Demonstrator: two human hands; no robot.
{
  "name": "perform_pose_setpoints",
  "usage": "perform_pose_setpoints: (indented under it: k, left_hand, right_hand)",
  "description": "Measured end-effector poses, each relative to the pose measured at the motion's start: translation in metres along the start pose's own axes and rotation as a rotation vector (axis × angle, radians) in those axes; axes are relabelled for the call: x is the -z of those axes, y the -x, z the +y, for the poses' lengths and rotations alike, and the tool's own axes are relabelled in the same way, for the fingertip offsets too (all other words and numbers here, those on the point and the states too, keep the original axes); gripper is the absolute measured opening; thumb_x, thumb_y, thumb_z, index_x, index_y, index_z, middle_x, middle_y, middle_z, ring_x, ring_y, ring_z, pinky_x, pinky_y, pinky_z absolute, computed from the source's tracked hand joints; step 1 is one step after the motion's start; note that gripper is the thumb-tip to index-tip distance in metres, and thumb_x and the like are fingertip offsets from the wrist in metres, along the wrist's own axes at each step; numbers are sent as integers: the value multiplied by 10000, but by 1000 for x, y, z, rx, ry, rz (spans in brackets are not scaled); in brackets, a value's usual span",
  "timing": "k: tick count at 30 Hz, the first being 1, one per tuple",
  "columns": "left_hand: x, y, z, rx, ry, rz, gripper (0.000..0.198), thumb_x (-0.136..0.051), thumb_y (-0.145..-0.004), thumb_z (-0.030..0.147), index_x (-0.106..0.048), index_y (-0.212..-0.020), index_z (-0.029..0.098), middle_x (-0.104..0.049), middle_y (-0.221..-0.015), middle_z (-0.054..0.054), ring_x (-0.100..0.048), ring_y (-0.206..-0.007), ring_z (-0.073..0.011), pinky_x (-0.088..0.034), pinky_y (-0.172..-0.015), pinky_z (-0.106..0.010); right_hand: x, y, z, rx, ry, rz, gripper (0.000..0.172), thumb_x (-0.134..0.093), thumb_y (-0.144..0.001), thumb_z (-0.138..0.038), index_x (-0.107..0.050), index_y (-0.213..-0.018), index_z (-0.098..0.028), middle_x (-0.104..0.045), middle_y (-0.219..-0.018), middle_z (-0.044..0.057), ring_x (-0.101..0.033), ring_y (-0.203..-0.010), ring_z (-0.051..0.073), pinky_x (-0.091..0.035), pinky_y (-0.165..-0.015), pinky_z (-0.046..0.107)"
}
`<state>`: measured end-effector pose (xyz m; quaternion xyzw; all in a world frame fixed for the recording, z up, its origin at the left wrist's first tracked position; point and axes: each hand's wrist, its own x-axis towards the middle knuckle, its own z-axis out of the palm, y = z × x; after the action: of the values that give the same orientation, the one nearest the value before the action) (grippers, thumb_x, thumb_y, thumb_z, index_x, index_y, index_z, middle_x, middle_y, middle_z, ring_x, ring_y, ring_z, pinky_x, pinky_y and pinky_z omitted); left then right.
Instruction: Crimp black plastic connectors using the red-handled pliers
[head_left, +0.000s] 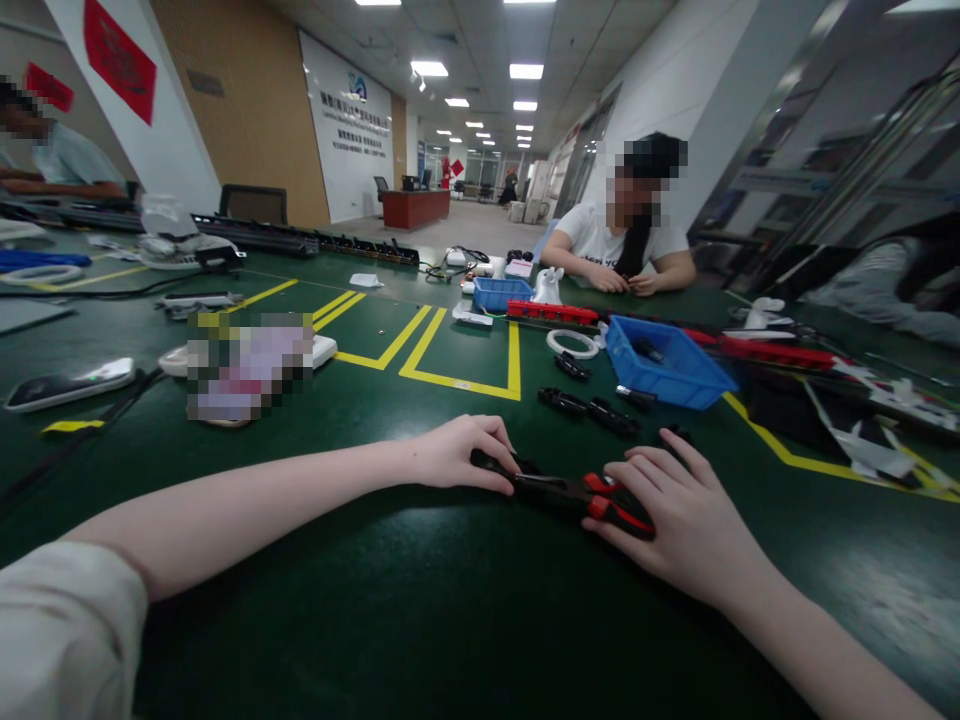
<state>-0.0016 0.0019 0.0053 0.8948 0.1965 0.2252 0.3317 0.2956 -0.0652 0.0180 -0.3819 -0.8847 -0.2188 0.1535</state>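
My left hand [461, 452] rests on the green table [420, 610], its fingers curled over the end of a small black part [489, 463]. My right hand [679, 520] grips the red and black handles of a pair of pliers [577, 492]. The tool's dark jaws point left and meet the black part between my two hands. Several more black parts [592, 408] lie just beyond on the table.
A blue bin [664, 362] sits ahead to the right, with a white cable coil [574, 343] and a red strip [551, 312] behind it. Yellow tape lines [457, 380] cross the table. A seated person [630, 240] works opposite. A white device [71, 385] lies at left.
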Motion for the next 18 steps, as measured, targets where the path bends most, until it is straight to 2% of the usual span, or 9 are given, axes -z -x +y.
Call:
perform_pose_setpoints:
  k: [5,18]
  left_hand:
    - [0,0,0,6,-1,3,188,-759,-822,255,-767,-999,192,-631,-1043,-71,-599,-958,-185,-467,-851,-316]
    - [-2,-1,-1,3,-28,7,200,-759,-820,290,-772,-1004,213,-613,-1025,-59,-591,-964,-188,-462,-860,-306]
  right_hand:
    - [1,-1,-5,-61,-74,-29,410,-588,-831,-579,-658,-985,-206,-690,-887,77,-634,-910,270,-369,-1050,569]
    - [5,3,3,-25,-48,-42,404,-620,-819,-558,-652,-988,-192,-683,-889,73,-633,-915,255,-350,-1070,546]
